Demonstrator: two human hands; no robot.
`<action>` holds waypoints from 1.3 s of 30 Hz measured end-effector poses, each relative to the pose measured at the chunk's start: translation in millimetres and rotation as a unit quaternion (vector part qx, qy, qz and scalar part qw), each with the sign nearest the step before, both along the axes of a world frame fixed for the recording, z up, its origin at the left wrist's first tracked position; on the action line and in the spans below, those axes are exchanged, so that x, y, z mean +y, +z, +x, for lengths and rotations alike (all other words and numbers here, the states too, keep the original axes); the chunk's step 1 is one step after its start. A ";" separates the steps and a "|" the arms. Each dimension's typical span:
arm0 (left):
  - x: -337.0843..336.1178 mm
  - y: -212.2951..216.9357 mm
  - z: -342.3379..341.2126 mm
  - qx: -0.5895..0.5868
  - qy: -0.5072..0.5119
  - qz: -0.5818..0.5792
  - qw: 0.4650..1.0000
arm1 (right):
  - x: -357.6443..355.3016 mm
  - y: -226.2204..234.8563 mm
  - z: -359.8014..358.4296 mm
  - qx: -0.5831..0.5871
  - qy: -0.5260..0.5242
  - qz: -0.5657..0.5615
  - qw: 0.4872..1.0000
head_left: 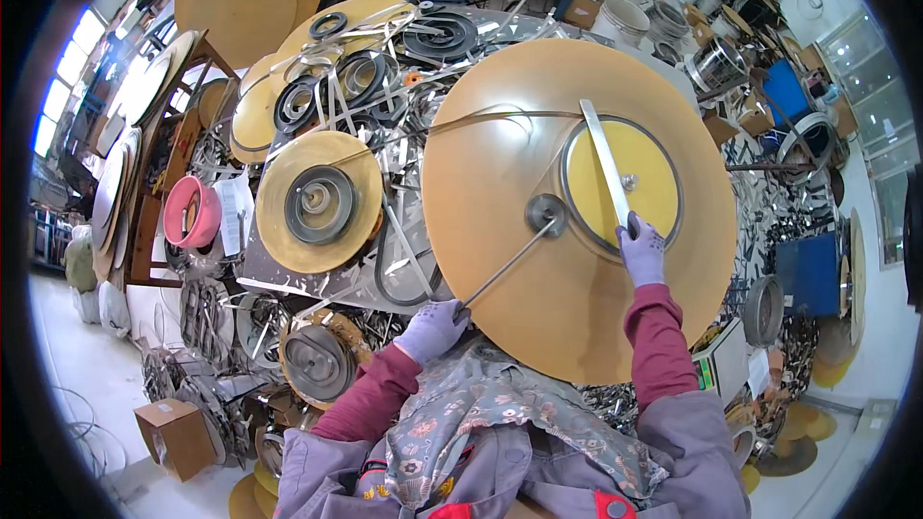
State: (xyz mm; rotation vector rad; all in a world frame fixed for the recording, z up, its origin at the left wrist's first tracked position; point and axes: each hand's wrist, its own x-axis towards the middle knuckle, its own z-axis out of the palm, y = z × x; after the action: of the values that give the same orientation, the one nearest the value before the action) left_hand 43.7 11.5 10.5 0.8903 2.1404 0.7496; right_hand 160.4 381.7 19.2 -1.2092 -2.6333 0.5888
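Observation:
A large tan disc (500,178) fills the middle, with a yellow round centre (589,178) ringed by a dark coil of thin strip (678,173). My left hand (433,330), gloved in lilac, grips the near end of a thin metal rod (507,269). The rod's round grey head (547,215) lies against the disc beside the coil. In my right hand (642,248), also gloved, is a flat pale metal bar (604,159), angled across the yellow centre. From the coil a dark strip (481,119) runs left toward a smaller yellow disc (279,173) carrying a grey coil (332,221).
Metal scraps and strip rings (439,36) cover the grey table (404,274) behind and left. At the left are a pink basin (192,211) and a cardboard box (175,437) on the floor. A blue box (808,272) and more scrap stand at the right.

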 end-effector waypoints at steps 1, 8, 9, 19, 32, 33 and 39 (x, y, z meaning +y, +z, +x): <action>-0.2 -1.4 0.2 0.003 -0.006 -0.005 1.000 | 0.3 -0.5 0.2 -0.002 -0.001 0.000 1.000; -1.7 -10.7 8.3 -0.006 -0.026 -0.014 1.000 | -1.8 -1.5 -2.2 -0.015 0.004 0.006 1.000; -1.3 -11.6 8.8 -0.007 -0.023 -0.010 1.000 | -2.7 -0.9 -2.6 -0.011 0.006 0.010 1.000; 1.0 0.9 3.5 0.002 -0.013 -0.027 1.000 | -5.8 7.1 -6.5 -0.023 0.008 0.002 1.000; 2.5 2.3 6.8 -0.010 -0.013 -0.019 1.000 | 1.0 -3.3 0.3 -0.007 0.010 0.013 1.000; 2.8 1.5 6.1 -0.008 -0.012 -0.020 1.000 | 1.1 -2.8 0.4 -0.009 0.010 0.012 1.000; 1.9 -8.3 3.1 0.006 -0.013 -0.013 1.000 | 4.7 0.9 0.6 -0.027 0.005 -0.007 1.000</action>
State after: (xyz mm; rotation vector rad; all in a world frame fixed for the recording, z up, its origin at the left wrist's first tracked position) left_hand 46.8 13.3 2.2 0.9100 2.1397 0.7023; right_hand 161.0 386.4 20.1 -1.2337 -2.6850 0.5850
